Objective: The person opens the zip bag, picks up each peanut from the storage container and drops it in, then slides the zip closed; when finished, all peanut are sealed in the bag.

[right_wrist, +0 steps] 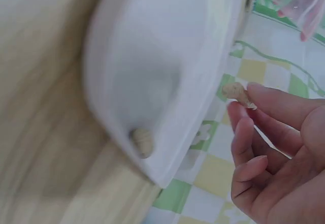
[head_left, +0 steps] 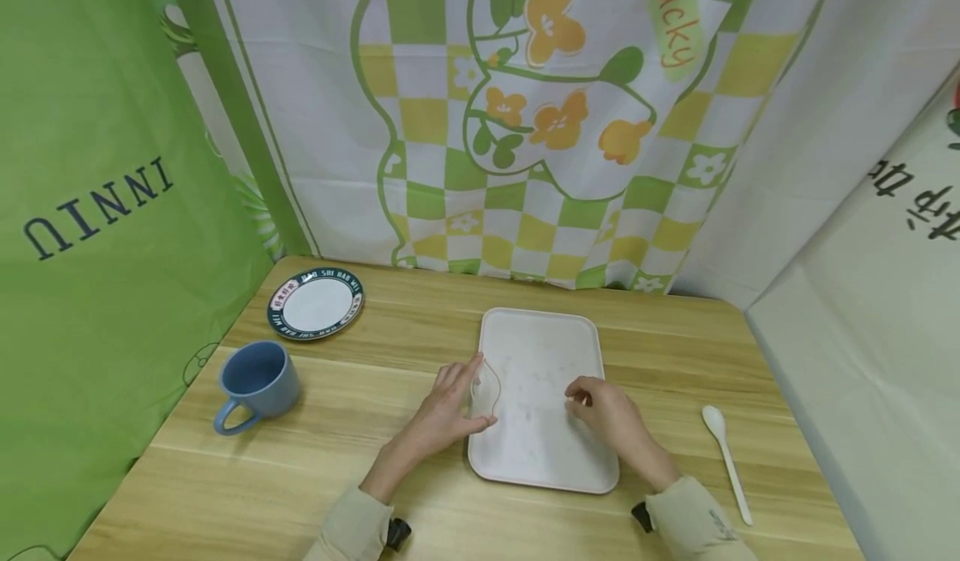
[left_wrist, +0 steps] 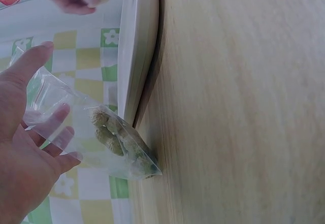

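Note:
A clear zip bag [left_wrist: 96, 127] with several knobbly, brownish-tan pieces at its bottom hangs from my left hand [head_left: 450, 403]. The thumb and fingers stand apart, holding the bag's mouth spread over the left edge of the white tray [head_left: 536, 428]. Above the tray's right side, my right hand [head_left: 611, 415] pinches a small tan piece [right_wrist: 235, 92] between thumb and fingertips. That piece has a rounded head and a thin twisted tail; I cannot tell its kind. Another tan piece [right_wrist: 143, 142] lies in the tray near its corner, hidden by my right hand in the head view.
A blue mug [head_left: 260, 382] stands at the left of the wooden table [head_left: 360, 444], behind it a plate [head_left: 317, 303] with a dark green rim. To the right of the tray lies a white spoon [head_left: 726, 461]. Printed cloth [head_left: 540, 236] hangs along the table's back edge.

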Available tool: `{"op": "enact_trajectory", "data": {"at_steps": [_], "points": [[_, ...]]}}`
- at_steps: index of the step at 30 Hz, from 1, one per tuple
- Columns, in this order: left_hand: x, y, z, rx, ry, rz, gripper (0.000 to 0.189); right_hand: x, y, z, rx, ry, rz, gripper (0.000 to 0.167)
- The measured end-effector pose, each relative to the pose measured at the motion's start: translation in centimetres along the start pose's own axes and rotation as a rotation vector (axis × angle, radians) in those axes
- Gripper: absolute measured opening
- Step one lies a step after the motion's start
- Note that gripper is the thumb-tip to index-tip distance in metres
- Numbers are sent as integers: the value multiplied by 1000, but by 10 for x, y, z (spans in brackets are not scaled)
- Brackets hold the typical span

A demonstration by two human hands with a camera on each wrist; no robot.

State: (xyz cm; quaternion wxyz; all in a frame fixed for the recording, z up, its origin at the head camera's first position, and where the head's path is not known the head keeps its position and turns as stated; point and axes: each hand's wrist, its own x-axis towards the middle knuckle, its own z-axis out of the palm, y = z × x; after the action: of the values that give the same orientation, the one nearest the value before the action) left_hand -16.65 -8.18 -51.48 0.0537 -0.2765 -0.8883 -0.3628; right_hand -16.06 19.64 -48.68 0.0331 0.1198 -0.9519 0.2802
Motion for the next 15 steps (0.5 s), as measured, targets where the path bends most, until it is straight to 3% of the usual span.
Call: {"op": "enact_trajectory", "data": {"at_steps": [9,15], "points": [[0,0,1,-17,-7,-5,93,7,-24,-2,83,195,-213,14],[0,0,1,-15,-12,-9,93,9,-40,-1,143,218,-256,15]]}}
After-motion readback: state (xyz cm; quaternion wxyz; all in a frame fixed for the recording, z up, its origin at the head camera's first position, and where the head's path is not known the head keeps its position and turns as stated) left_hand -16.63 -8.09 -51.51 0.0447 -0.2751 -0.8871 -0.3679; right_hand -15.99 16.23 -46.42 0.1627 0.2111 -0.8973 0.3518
